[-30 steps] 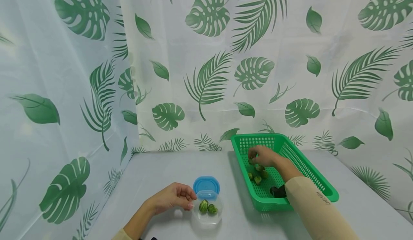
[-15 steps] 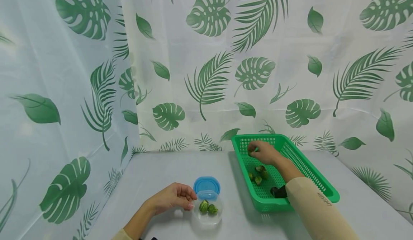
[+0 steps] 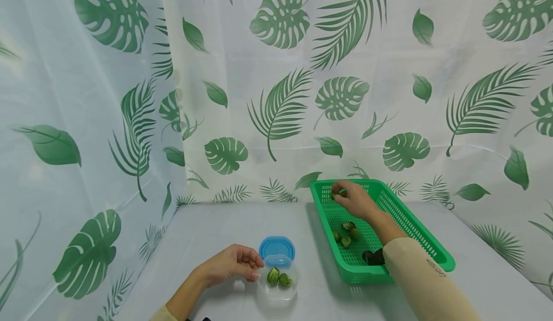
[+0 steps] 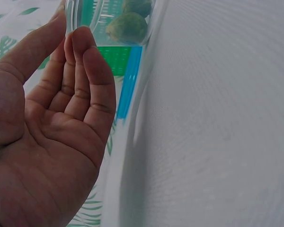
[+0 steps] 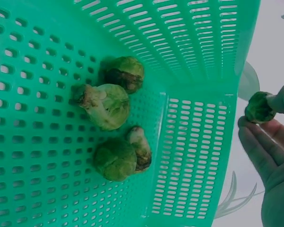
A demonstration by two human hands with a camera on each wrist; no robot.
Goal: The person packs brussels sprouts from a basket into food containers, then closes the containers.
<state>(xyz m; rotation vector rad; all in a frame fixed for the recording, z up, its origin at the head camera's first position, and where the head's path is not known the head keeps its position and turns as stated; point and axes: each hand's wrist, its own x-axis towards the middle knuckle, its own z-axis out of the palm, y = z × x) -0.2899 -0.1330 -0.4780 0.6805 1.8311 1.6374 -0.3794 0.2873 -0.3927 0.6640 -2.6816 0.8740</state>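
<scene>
Pinching a sprout [image 5: 259,109] between thumb and fingertips of the right hand [image 3: 355,202], near the far end of a green basket [image 3: 365,277]. Holding the left hand [image 3: 233,263] loosely bent, with a gap between thumb and fingers, right up against the side of a clear bowl [image 3: 276,294], seemingly just touching. Cannot tell how firmly.

In that bowl, just right of the left fingertips, can see two sprouts side by side: a longer one [image 3: 273,276] closer to the left hand and a rounder one [image 3: 284,279] farther from it. Just beyond the bowl, farther out than the left fingertips, can make out a blue lid [image 3: 276,247] on the pale table [image 3: 224,225], partly overlapped in view by the bowl.

On the basket floor, nearer to the body than the right hand, can count four loose sprouts: a pale one [image 5: 110,108] with a cut stem end showing, close against a browned one [image 5: 125,74], and a round green one [image 5: 114,159] close against a smaller, brown-marked one [image 5: 140,150]. By the right sleeve [image 3: 425,278], behind the right hand, can see a black object [image 3: 372,257], too dark to identify. Beyond both hands, can see a white curtain [image 3: 281,57] printed with green leaves.
</scene>
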